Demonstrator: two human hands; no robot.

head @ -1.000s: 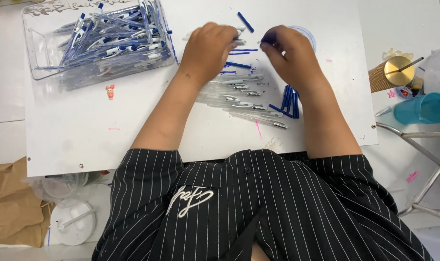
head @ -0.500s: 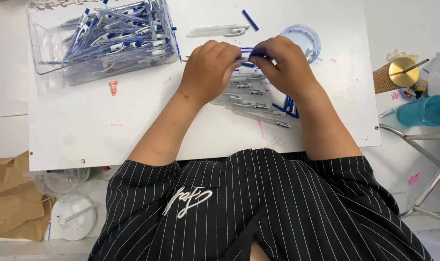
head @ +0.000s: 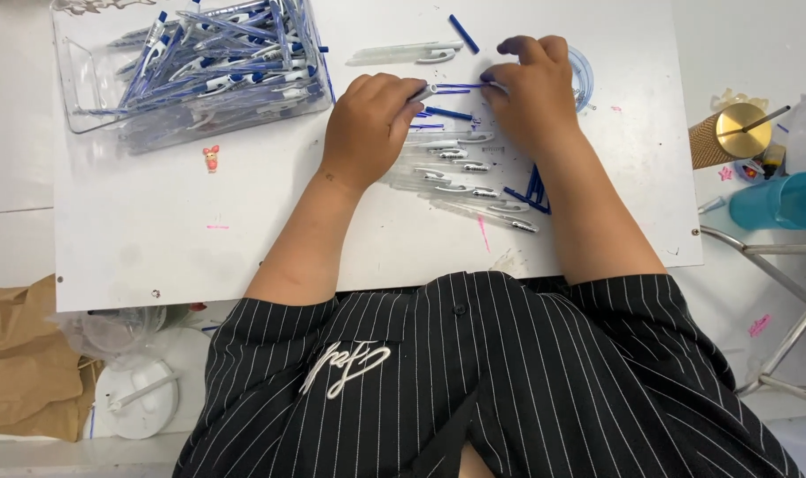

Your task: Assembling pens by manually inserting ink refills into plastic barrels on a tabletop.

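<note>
Centrally: left hand (head: pixel 368 128) and right hand (head: pixel 531 93), fingers pinching thin blue plastic pen refill (head: pixel 461 87); clear slender pen barrels (head: pixel 456 168) just near.

On the board (head: pixel 155 239), the clear bin (head: pixel 75 80) of pens (head: pixel 217 62) sits at 10 o'clock. At 12 o'clock the left hand (head: pixel 368 128) and right hand (head: pixel 531 93) meet on 1 pen part (head: pixel 461 87). Just below them, toward 6 o'clock, lies a row of barrels (head: pixel 456 173). Off the board at 3 o'clock stand a cup (head: pixel 779 202) and a tumbler (head: pixel 731 133); a paper bag (head: pixel 22 363) lies at 8 o'clock.
</note>
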